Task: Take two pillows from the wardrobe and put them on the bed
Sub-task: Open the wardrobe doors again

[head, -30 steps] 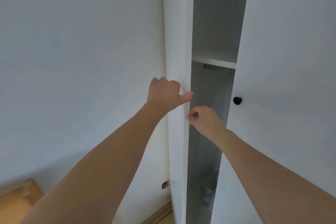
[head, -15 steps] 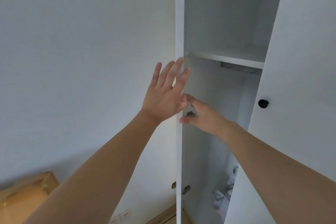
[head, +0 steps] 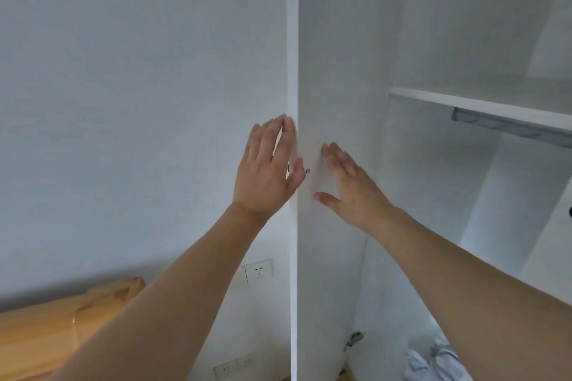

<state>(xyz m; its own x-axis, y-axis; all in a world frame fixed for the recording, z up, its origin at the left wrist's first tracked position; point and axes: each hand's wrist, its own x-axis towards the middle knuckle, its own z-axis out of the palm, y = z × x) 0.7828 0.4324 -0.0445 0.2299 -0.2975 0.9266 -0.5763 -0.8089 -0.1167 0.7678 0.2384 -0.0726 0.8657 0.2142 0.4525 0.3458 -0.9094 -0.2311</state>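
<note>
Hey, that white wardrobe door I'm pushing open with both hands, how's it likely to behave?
The wardrobe door is a flat, straight-edged panel, so probably stiff and won't flex. A hinge shows low down, so it should swing rather than slide. Its smooth face offers little grip; the left hand and right hand lie flat on it.

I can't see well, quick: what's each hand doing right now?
Left hand: open, fingers straight, against the outer side of the wardrobe door at its edge.
Right hand: open, flat on the door's inner face.

White wall socket [head: 259,271] sat low on the wall [head: 139,102]; wooden furniture [head: 62,318] stood at lower left below it.
</note>
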